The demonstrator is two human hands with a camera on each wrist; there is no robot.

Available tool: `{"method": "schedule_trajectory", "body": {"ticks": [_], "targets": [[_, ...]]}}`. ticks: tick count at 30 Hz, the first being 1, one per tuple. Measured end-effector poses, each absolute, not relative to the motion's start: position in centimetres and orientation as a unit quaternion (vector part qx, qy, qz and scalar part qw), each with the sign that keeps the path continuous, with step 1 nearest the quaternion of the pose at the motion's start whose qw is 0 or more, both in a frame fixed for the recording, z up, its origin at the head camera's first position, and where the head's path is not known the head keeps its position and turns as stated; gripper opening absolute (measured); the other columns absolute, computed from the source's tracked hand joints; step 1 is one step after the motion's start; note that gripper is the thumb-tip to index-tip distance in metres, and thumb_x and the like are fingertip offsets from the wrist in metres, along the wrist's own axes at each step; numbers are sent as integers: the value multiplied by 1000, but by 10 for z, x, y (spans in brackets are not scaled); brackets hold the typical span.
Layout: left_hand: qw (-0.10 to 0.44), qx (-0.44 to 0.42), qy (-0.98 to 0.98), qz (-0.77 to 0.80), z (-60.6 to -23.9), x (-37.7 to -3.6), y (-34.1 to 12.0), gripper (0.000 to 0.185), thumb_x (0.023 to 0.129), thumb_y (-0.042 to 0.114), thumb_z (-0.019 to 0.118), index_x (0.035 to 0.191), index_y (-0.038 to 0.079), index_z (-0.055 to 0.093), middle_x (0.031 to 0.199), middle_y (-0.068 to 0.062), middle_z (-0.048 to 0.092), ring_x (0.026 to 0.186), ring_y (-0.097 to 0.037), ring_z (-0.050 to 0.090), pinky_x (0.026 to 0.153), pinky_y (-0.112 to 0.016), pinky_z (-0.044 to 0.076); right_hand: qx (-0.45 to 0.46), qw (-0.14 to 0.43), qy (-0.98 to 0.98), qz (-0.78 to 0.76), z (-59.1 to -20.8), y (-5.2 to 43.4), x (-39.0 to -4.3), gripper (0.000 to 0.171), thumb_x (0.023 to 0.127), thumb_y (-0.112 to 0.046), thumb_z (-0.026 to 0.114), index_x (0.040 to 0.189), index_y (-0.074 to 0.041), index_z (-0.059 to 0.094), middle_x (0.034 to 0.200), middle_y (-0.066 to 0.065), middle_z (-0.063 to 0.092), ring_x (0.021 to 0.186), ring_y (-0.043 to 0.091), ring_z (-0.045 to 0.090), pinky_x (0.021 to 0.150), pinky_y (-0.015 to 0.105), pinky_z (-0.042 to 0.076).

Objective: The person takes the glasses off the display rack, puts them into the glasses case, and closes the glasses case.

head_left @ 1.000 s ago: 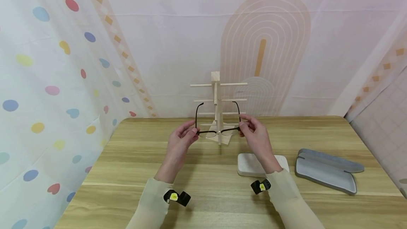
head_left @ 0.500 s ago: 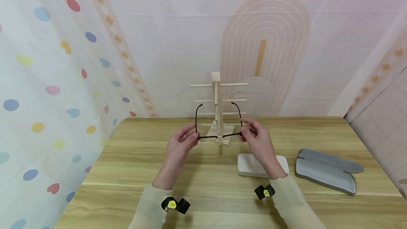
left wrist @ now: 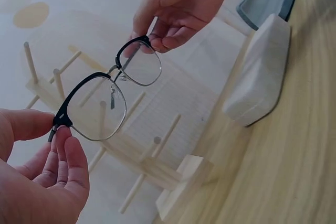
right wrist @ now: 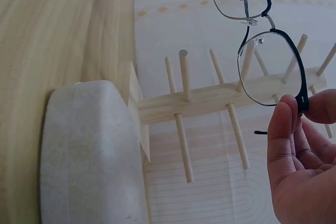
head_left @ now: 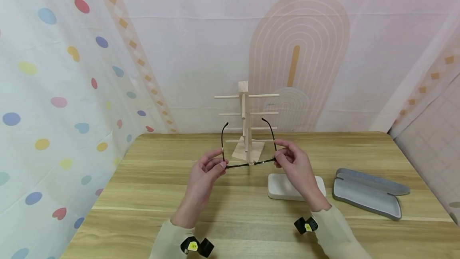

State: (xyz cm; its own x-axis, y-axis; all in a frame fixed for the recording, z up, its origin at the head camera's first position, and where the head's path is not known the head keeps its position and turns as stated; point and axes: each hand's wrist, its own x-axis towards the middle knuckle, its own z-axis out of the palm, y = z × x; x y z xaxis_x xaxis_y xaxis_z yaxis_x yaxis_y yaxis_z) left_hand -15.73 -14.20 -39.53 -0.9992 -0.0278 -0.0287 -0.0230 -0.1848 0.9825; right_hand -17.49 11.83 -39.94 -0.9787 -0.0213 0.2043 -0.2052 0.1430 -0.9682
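A pair of black half-rim glasses [head_left: 248,164] with clear lenses hangs in the air over the wooden table, temples unfolded and pointing away from me. My left hand [head_left: 207,170] pinches the frame's left corner [left wrist: 59,120] between thumb and fingers. My right hand [head_left: 294,163] pinches the right corner [right wrist: 302,100]. Just behind the glasses stands a pale wooden stand [head_left: 246,121] with several bare dowel arms.
A closed white glasses case [head_left: 284,187] lies on the table [head_left: 143,195] under my right wrist. An open grey case [head_left: 368,197] lies further right. A dotted curtain hangs on the left, a patterned backdrop behind.
Both hands have drawn the glasses down and toward me, away from the stand's lower arms. The grip has not changed.
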Motion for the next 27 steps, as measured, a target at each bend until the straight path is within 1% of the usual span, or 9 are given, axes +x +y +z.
{"method": "schedule_trajectory", "body": {"ticks": [2, 6, 11, 17, 23, 27], "targets": [[1, 16, -641, -767, -397, -154, -142, 43, 96, -5, 65, 137, -5, 56, 108, -10, 69, 100, -17, 69, 92, -32, 58, 78, 70, -753, 649, -400, 120, -172, 32, 102, -5, 60, 134, -4, 63, 98, 18, 70, 80, 24, 69, 73, 27, 59], [0, 10, -646, -763, -400, -151, -141, 43, 95, -6, 66, 137, -6, 56, 105, -10, 70, 100, -18, 70, 90, -31, 58, 84, 65, -747, 656, -400, 123, -167, 31, 102, -5, 62, 133, -4, 62, 98, 20, 68, 79, 22, 69, 72, 28, 61], [1, 4, -650, -760, -402, -147, -139, 43, 94, -6, 67, 136, -6, 56, 105, -10, 71, 102, -23, 69, 87, -28, 58, 90, 58, -739, 665, -400, 125, -162, 33, 101, -3, 63, 135, -2, 61, 98, 21, 67, 78, 26, 72, 72, 29, 62], [1, 1, -648, -761, -402, -141, -138, 41, 93, -9, 67, 133, -3, 59, 104, -9, 70, 99, -20, 70, 86, -28, 59, 87, 55, -743, 662, -399, 128, -155, 35, 101, -1, 63, 136, -2, 60, 101, 27, 65, 80, 27, 74, 73, 29, 62], [-1, -7, -645, -764, -405, -136, -135, 44, 92, -9, 67, 135, -4, 57, 104, -10, 70, 103, -29, 69, 86, -28, 58, 94, 63, -750, 652, -399, 133, -148, 36, 101, -3, 63, 137, -2, 59, 100, 21, 67, 82, 28, 75, 74, 29, 62], [0, -13, -642, -767, -406, -132, -133, 45, 93, -10, 67, 136, -6, 55, 105, -10, 69, 100, -24, 69, 87, -28, 58, 104, 76, -746, 654, -399, 135, -144, 37, 100, -2, 64, 137, -1, 58, 99, 21, 67, 80, 24, 75, 74, 28, 62]]}}
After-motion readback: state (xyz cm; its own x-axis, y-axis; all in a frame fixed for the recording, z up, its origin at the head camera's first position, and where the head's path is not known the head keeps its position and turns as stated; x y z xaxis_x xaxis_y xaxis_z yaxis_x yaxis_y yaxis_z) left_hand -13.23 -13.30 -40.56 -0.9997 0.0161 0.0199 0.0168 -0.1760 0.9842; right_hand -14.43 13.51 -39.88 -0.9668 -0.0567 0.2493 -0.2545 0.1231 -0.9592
